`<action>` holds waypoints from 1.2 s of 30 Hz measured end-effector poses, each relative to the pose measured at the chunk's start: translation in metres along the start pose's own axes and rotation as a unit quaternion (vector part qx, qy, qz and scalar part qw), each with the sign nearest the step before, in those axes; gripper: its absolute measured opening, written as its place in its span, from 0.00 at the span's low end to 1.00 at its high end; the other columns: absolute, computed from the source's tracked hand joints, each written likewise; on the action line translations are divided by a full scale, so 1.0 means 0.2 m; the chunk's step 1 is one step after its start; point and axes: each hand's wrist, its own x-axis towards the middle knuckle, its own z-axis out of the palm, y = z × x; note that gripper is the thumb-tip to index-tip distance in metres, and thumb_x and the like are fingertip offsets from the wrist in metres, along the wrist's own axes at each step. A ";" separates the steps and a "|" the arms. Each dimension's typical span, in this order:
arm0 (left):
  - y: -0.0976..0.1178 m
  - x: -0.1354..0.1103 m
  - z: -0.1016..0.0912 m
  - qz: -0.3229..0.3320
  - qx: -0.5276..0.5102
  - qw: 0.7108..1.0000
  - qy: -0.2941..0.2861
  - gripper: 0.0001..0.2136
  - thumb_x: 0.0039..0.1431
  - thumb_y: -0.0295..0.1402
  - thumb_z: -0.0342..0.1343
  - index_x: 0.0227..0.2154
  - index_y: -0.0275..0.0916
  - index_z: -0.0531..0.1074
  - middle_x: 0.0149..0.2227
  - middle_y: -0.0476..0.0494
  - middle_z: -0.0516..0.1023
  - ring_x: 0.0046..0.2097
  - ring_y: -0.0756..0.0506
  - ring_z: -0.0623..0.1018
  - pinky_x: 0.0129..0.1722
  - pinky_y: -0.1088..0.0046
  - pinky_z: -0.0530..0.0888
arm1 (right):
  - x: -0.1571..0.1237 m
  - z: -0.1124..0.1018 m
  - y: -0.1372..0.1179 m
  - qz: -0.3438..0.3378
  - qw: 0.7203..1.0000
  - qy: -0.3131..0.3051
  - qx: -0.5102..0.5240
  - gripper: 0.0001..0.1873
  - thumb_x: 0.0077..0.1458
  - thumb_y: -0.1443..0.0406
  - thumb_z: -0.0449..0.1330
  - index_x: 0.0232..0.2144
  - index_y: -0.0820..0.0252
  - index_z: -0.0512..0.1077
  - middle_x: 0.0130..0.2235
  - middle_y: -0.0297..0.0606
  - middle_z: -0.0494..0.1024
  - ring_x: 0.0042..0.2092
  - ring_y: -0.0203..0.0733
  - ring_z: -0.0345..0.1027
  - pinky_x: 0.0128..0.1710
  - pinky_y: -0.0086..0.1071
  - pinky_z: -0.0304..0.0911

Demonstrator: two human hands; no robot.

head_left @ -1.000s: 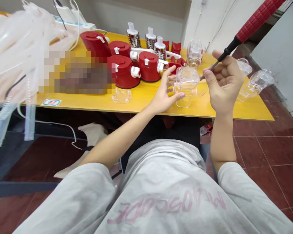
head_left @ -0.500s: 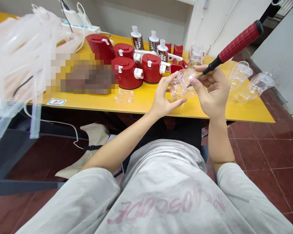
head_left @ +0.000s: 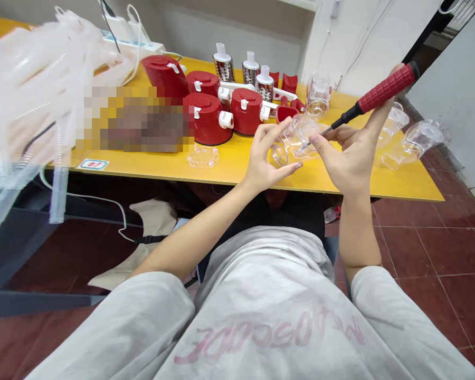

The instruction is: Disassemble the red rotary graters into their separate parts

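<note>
The person's grey sweatshirt [head_left: 261, 311] occupies the lower foreground, with both forearms extending over the near edge of the yellow table [head_left: 237, 177]. Both hands work just above that edge, near the table's right end.

The left hand [head_left: 265, 158] is curled and grips the clear plastic housing [head_left: 296, 140] from the near side, with the fingers wrapped around its rim. The right hand [head_left: 350, 153] is closed on a screwdriver [head_left: 386, 87] with a ribbed red handle and black collar. Its thin shaft reaches into the clear plastic housing, and the exact contact point is hard to see through the plastic.

Limited open room remains around the hands. A red plastic cup [head_left: 285, 113] sits just beyond the left fingers, and a clear plastic jug [head_left: 319, 92] stands near the far edge. Two clear plastic pitchers [head_left: 414, 138] lie near the right end, just beyond the screwdriver handle. To the left are a flat clear plastic ring [head_left: 203, 157], red lidded containers [head_left: 208, 119], and steel grater drums [head_left: 224, 66]. A pixelated patch hides part of the table. Blurred clear plastic tubing [head_left: 31, 89] crowds the left corner. A power strip [head_left: 136, 39] lies beyond the far edge.
</note>
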 end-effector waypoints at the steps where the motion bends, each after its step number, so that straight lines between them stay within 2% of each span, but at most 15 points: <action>1: 0.00 0.00 0.00 -0.002 0.002 1.000 0.000 0.49 0.49 0.76 0.73 0.70 0.56 0.79 0.61 0.36 0.80 0.63 0.30 0.79 0.65 0.45 0.77 | 0.00 0.00 0.01 -0.005 1.000 0.009 0.000 0.63 0.65 0.42 0.76 0.86 0.29 0.41 0.79 0.44 0.70 0.55 0.50 0.90 0.55 0.44 0.89; 4: 0.00 0.00 0.00 -0.006 0.005 1.000 0.000 0.49 0.48 0.76 0.73 0.69 0.56 0.80 0.60 0.36 0.80 0.63 0.29 0.78 0.64 0.45 0.77 | -0.01 0.01 0.00 -0.018 1.000 0.018 -0.007 0.67 0.66 0.44 0.75 0.86 0.27 0.32 0.80 0.44 0.68 0.55 0.50 0.90 0.53 0.44 0.90; 6: 0.01 0.00 -0.01 -0.010 0.005 1.000 -0.001 0.49 0.48 0.76 0.73 0.69 0.56 0.80 0.60 0.36 0.79 0.63 0.29 0.78 0.64 0.45 0.77 | 0.00 0.02 -0.05 -0.035 0.999 0.026 -0.030 0.67 0.68 0.43 0.74 0.86 0.26 0.29 0.83 0.43 0.64 0.55 0.49 0.90 0.51 0.42 0.91; 10: 0.02 0.00 -0.01 -0.020 -0.006 1.000 -0.008 0.48 0.49 0.75 0.74 0.69 0.56 0.80 0.59 0.36 0.79 0.63 0.29 0.78 0.63 0.45 0.77 | 0.00 0.03 -0.21 -0.054 0.991 0.067 -0.098 0.64 0.70 0.45 0.72 0.87 0.26 0.31 0.88 0.42 0.49 0.55 0.47 0.89 0.49 0.35 0.90; 14: 0.01 0.00 -0.01 -0.011 -0.002 1.000 -0.009 0.49 0.48 0.75 0.74 0.69 0.55 0.80 0.59 0.36 0.79 0.63 0.29 0.78 0.66 0.43 0.76 | 0.00 0.02 -0.31 -0.065 0.989 0.075 -0.111 0.61 0.69 0.44 0.72 0.86 0.25 0.36 0.90 0.39 0.40 0.58 0.48 0.88 0.47 0.35 0.90; 16: 0.00 -0.01 -0.01 -0.002 0.001 1.000 -0.008 0.49 0.48 0.74 0.74 0.69 0.54 0.80 0.59 0.36 0.79 0.63 0.29 0.79 0.66 0.42 0.76 | 0.00 0.00 -0.31 -0.067 0.988 0.085 -0.112 0.57 0.69 0.40 0.70 0.85 0.26 0.41 0.89 0.38 0.42 0.62 0.51 0.85 0.46 0.36 0.90; 18: -0.01 -0.01 -0.01 0.004 0.003 1.000 -0.009 0.49 0.48 0.74 0.75 0.69 0.55 0.80 0.59 0.35 0.80 0.63 0.29 0.79 0.67 0.42 0.76 | 0.02 -0.01 -0.29 -0.081 0.985 0.116 -0.100 0.51 0.70 0.37 0.67 0.83 0.27 0.47 0.87 0.41 0.49 0.61 0.50 0.85 0.46 0.36 0.89; 21: -0.01 -0.01 -0.01 0.000 0.008 1.000 -0.014 0.48 0.49 0.73 0.75 0.69 0.55 0.79 0.60 0.35 0.80 0.63 0.29 0.79 0.67 0.42 0.76 | 0.06 -0.03 -0.25 -0.141 0.974 0.172 -0.048 0.37 0.72 0.36 0.64 0.75 0.33 0.61 0.76 0.44 0.63 0.47 0.41 0.84 0.48 0.38 0.88; 24: -0.01 -0.02 -0.01 0.000 0.012 1.000 -0.015 0.48 0.51 0.73 0.74 0.70 0.55 0.79 0.61 0.34 0.80 0.63 0.29 0.79 0.66 0.43 0.76 | 0.10 -0.04 -0.25 -0.205 0.956 0.210 0.026 0.27 0.72 0.42 0.69 0.64 0.41 0.72 0.62 0.40 0.63 0.39 0.34 0.81 0.47 0.38 0.87; 26: -0.02 -0.02 -0.01 0.015 0.014 1.000 -0.017 0.48 0.52 0.73 0.73 0.71 0.54 0.78 0.61 0.34 0.80 0.63 0.29 0.79 0.66 0.44 0.76 | 0.11 -0.04 -0.28 -0.220 0.947 0.225 0.062 0.25 0.71 0.43 0.71 0.60 0.46 0.74 0.58 0.37 0.61 0.39 0.33 0.82 0.42 0.37 0.87; 28: -0.05 -0.02 -0.01 0.044 0.020 0.999 -0.018 0.49 0.53 0.74 0.72 0.73 0.54 0.76 0.62 0.34 0.79 0.63 0.30 0.79 0.66 0.46 0.76 | 0.10 -0.05 -0.30 -0.207 0.952 0.214 0.067 0.26 0.70 0.43 0.71 0.59 0.46 0.73 0.58 0.34 0.61 0.40 0.33 0.85 0.40 0.37 0.86; 32: -0.10 -0.03 -0.01 0.118 0.033 0.992 -0.010 0.50 0.59 0.73 0.68 0.77 0.52 0.71 0.64 0.34 0.78 0.63 0.31 0.80 0.66 0.47 0.77 | 0.07 -0.08 -0.32 -0.161 0.971 0.172 0.042 0.26 0.68 0.46 0.74 0.59 0.40 0.68 0.58 0.26 0.60 0.44 0.32 0.87 0.43 0.36 0.87; 36: -0.12 -0.03 -0.01 0.142 0.045 0.989 -0.016 0.50 0.62 0.73 0.66 0.79 0.53 0.68 0.65 0.34 0.77 0.64 0.30 0.80 0.67 0.46 0.76 | 0.08 -0.12 -0.29 -0.182 0.969 0.157 0.058 0.25 0.70 0.47 0.73 0.60 0.42 0.68 0.59 0.27 0.59 0.45 0.34 0.88 0.43 0.37 0.88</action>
